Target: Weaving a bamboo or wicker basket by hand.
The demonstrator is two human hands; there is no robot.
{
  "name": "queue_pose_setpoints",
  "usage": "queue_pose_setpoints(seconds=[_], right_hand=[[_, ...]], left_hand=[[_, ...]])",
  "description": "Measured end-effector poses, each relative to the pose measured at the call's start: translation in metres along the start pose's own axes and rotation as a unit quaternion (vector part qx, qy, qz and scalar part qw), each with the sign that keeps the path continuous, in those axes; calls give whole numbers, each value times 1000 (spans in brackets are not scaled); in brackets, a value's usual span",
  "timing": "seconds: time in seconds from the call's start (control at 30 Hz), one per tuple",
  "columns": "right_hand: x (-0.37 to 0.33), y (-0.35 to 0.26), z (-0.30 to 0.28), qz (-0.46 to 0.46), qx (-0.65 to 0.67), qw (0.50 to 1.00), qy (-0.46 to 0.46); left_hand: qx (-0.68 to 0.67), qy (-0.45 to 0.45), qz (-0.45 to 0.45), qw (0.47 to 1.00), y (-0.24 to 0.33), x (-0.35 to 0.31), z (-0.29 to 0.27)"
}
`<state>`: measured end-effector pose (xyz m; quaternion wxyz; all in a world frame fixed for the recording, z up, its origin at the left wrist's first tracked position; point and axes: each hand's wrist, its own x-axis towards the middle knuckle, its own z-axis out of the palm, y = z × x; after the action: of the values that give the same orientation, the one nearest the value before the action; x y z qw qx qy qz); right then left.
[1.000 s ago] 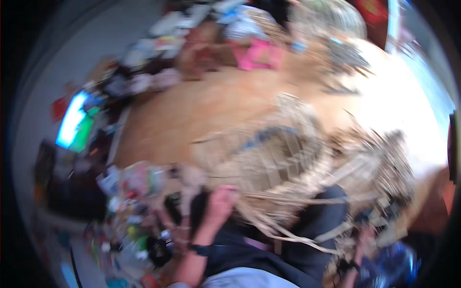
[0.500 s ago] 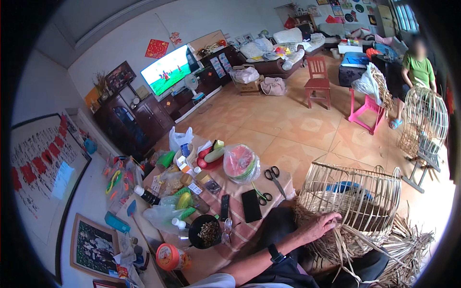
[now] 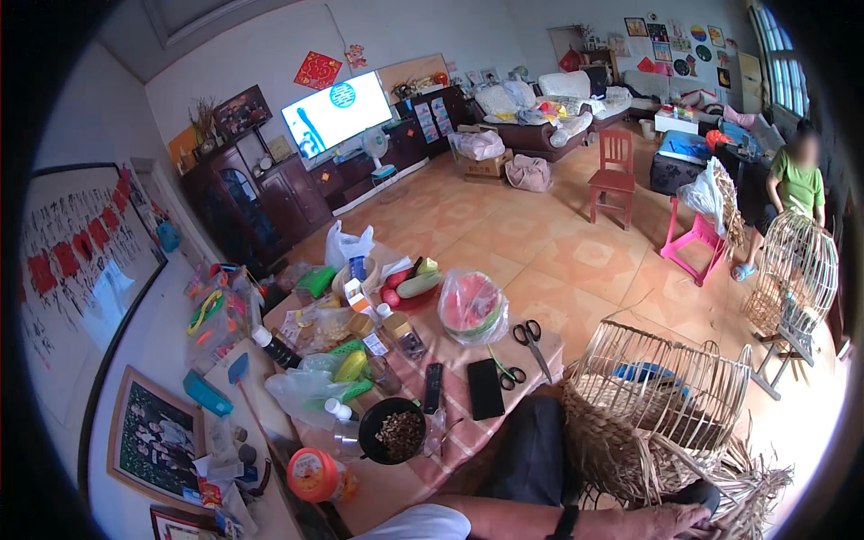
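Note:
A half-woven basket (image 3: 661, 382) of pale bamboo ribs lies tilted by my knees at the lower right. Dried straw strips (image 3: 621, 450) are woven around its lower part, with loose ends hanging out. A blue object (image 3: 648, 371) shows through the ribs. My left hand (image 3: 664, 520), with a dark band on its wrist, is low beneath the basket beside a pile of loose straw (image 3: 751, 481). Its fingers are bunched together; what they hold, if anything, is hidden. My right hand is out of view.
Left of my knees, a cloth-covered table (image 3: 468, 441) carries scissors (image 3: 533, 349), a phone (image 3: 486, 389), a black bowl (image 3: 392, 430) and wrapped watermelon (image 3: 472, 306). A person (image 3: 796, 180) in green sits far right behind another basket frame (image 3: 801, 261). A red chair (image 3: 613, 180) stands beyond.
My left hand has moved down and right from the basket's woven edge to below it. The view has shifted slightly, and the television picture has changed.

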<state>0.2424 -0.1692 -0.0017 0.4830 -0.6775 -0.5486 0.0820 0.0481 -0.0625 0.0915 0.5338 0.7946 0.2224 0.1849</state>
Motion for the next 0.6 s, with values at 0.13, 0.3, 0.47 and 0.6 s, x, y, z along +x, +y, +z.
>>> queue_pose_setpoints(seconds=[0.13, 0.3, 0.47, 0.6], right_hand=[[7, -34, 8, 91, 40, 995, -14], [20, -47, 22, 292, 287, 911, -47], [6, -15, 10, 301, 230, 920, -98], [35, -104, -16, 219, 211, 923, -237]], left_hand=[[-64, -2, 7, 998, -3, 5, 8], [-65, 84, -30, 994, -17, 5, 5], [-78, -24, -33, 996, -8, 0, -10], [-254, 39, 3, 966, -83, 14, 24]])
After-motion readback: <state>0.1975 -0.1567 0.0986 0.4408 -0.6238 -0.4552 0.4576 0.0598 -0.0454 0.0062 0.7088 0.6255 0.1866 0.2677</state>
